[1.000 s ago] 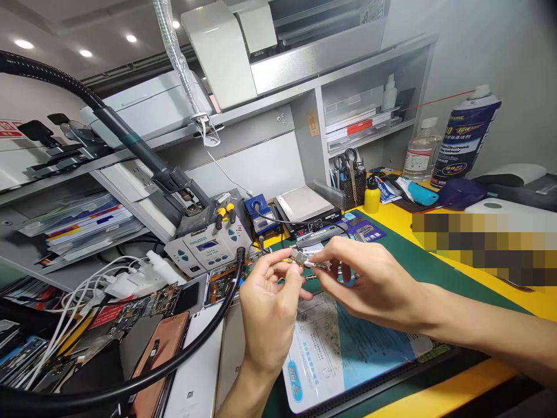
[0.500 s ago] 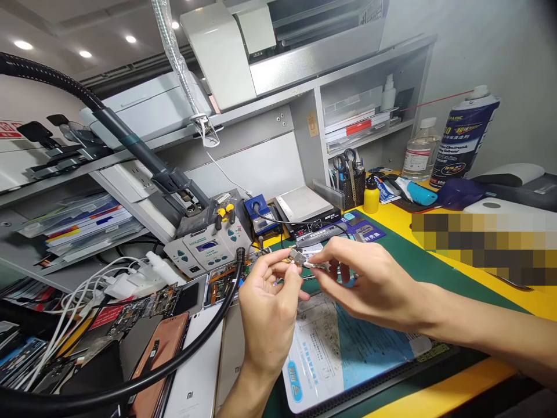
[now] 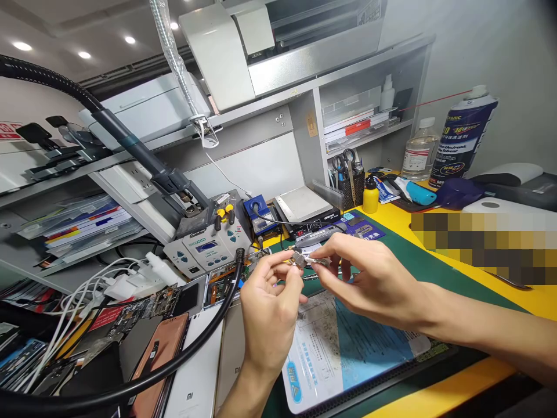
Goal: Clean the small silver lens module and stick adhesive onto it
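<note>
Between the thumb and forefinger of my left hand (image 3: 272,299) is a small grey square part (image 3: 299,259) with a metallic look, perhaps a phone component; its exact kind is too small to tell. My right hand (image 3: 365,278) comes in from the right and pinches a small whitish piece (image 3: 308,260) close against the grey part's right side. Whether the two pieces touch or join is unclear. Both hands hover over a white and blue printed mat (image 3: 317,348) lying on the green work surface (image 3: 418,278).
Phones and bare circuit boards crowd the left, including a white phone (image 3: 191,377). A black hose (image 3: 217,322) curves in front of them. Behind stand a grey soldering station (image 3: 209,247), a flat silver-topped device (image 3: 302,204), a yellow bottle (image 3: 371,196) and a spray can (image 3: 463,139).
The grey part has tilted slightly in my left fingers. My right fingers have shifted a little up and left, with the whitish piece still in them.
</note>
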The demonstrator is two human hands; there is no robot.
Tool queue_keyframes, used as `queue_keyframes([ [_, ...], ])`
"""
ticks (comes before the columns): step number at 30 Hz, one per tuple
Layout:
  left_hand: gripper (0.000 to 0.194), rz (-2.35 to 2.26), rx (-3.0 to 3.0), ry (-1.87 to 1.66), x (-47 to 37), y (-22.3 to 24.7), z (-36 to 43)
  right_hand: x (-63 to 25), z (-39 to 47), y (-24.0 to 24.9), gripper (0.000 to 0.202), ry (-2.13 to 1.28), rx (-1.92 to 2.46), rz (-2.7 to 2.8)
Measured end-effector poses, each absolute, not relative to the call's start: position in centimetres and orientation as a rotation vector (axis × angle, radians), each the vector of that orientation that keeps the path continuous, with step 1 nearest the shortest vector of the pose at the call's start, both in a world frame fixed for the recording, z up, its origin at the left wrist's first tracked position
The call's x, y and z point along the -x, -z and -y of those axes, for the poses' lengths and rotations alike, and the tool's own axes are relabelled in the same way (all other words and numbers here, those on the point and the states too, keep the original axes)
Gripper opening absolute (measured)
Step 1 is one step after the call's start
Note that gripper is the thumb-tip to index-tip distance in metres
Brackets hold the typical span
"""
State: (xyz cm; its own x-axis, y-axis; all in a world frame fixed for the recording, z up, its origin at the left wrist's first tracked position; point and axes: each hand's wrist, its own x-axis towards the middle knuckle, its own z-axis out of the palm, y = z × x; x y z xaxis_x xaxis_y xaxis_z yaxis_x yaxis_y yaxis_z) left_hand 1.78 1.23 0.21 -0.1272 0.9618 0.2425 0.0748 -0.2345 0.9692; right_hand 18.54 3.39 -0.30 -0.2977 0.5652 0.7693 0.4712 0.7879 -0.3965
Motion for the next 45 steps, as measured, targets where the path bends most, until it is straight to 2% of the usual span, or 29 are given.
queue_keyframes([
  [23,0.028,-1.207,-1.383,-1.450,-1.9,-0.3,-1.1,-18.5,-3.3,-0.2,0.008,-0.171,0.770,1.943],
  [45,0.019,-1.251,-1.643,-1.463,-1.8,0.9,-0.9,-18.6,-3.4,-0.1,0.011,-0.146,0.791,1.936],
])
